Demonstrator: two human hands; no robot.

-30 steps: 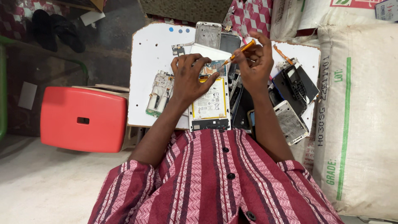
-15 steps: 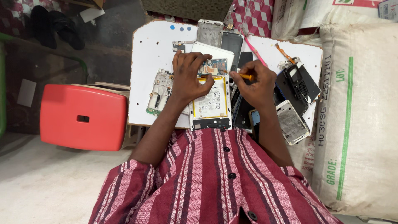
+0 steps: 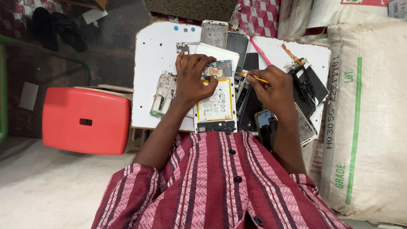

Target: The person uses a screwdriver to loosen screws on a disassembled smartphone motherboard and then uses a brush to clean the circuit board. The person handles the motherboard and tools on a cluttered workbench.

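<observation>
Presently the opened phone (image 3: 215, 99) lies on the white tabletop (image 3: 154, 51), directly in front of the person, its long axis running away from the body, with the circuit board end farthest out and the pale battery taking up the middle.

The left hand (image 3: 193, 78) rests on the phone's far left part, fingers curled down onto the frame beside the circuit board, pressing it in place rather than gripping anything. The right hand (image 3: 273, 87) sits just to the right of the phone, closed around an orange-handled screwdriver (image 3: 253, 77). The tool lies nearly crosswise to the phone's long axis, its tip pointing left toward the circuit board end. The tip is near the board's right edge; whether it touches cannot be told. The left hand is the nearer to the phone, being on it.

Compared with half a second ago, the right hand has shifted outward and the screwdriver shows more of its length, now levelled toward the board. A second ago the tool was raised between both hands above the phone; it has since come down.

Other stripped phone frames (image 3: 163, 95) and dark screens (image 3: 309, 82) lie about. A red stool (image 3: 85, 121) stands to the left.
</observation>
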